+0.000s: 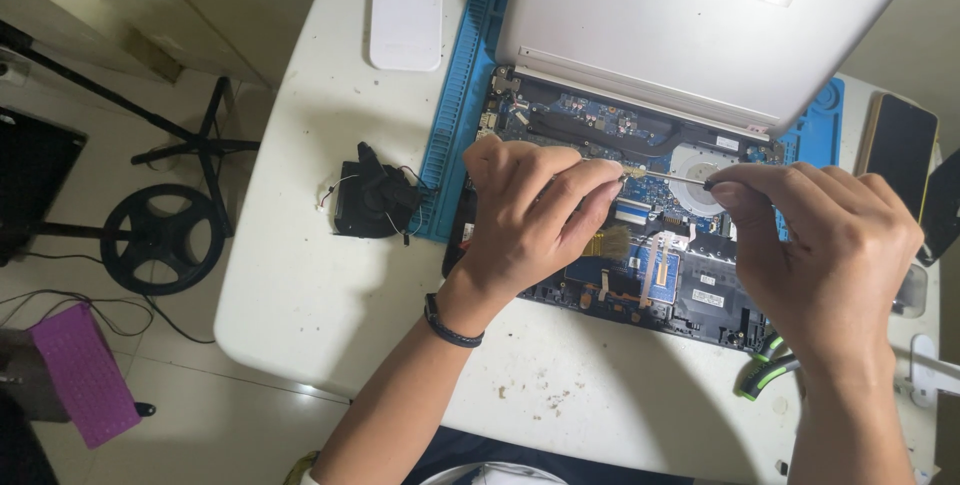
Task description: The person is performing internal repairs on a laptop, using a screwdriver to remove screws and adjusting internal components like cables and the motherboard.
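The left hand (530,215) was curled in a closed grip around a small brush (608,242), whose tan bristles stuck out below the fingers over the exposed circuit boards of an opened laptop (640,245). Its fingertips also pinched the near end of a thin metal tool (665,176), a slim rod that ran level across to the right hand (825,245). The right hand's grip was narrow, thumb and forefinger closed on the dark end of that same rod, just above the laptop's round cooling fan (695,180). The laptop lay with its base open on a blue work mat (455,115), and its silver lid (700,20) was tilted up behind the hands. Everything rested on a white worktop (300,275). Left of the mat, a black detached fan part (375,200) with loose wires lay on the worktop. A white lamp base (405,15) stood at the far edge, a dark phone (898,145) lay to the right, and green-handled pliers (765,365) lay near the right wrist. A black band (450,325) circled the left wrist.
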